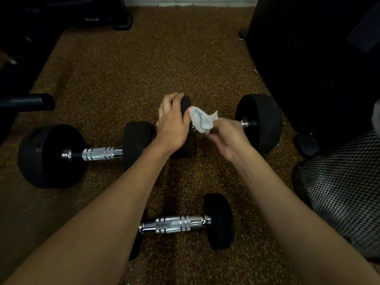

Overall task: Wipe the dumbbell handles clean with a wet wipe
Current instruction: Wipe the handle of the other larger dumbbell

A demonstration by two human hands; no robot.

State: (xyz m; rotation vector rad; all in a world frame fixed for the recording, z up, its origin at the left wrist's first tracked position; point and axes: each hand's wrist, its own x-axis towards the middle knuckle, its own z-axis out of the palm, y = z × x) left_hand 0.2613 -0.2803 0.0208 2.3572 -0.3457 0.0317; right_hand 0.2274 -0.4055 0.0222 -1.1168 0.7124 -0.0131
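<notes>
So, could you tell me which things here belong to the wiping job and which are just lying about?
Part of the job:
- wet wipe in the right hand
- far dumbbell, steadied by the left hand
- left dumbbell
- near dumbbell

Just lying about:
- mesh basket
- large black equipment
- black bar

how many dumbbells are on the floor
3: left dumbbell by the left forearm, far dumbbell under both hands, near dumbbell between the forearms. Dark edges may hide others.
</notes>
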